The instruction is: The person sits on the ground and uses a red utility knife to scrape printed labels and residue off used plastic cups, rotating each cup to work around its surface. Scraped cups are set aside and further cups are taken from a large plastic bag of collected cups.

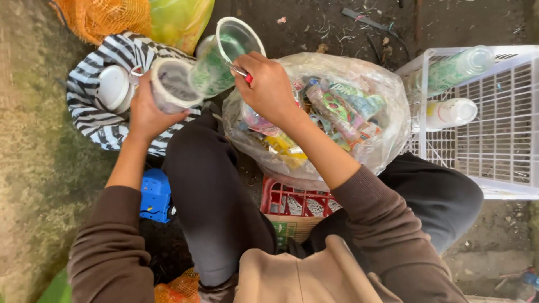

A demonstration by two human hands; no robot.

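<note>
My left hand (147, 109) grips a stack of clear plastic cups (193, 70) lying sideways, mouth toward the upper right. My right hand (268, 87) is closed on a small red-handled tool (245, 75) whose metal tip reaches the rim of the outermost cup (227, 50). Both hands are raised above my knees, over the edge of a clear plastic bag (387, 95) stuffed with colourful wrappers (337, 112).
A striped black-and-white bag (92, 120) at left holds white lids (112, 87). A white plastic crate (494, 123) at right holds two bottles (452, 70). A red crate (295, 202) sits under the clear bag, a blue stool (154, 193) beside my leg, and orange mesh (101, 17) and yellow bags behind.
</note>
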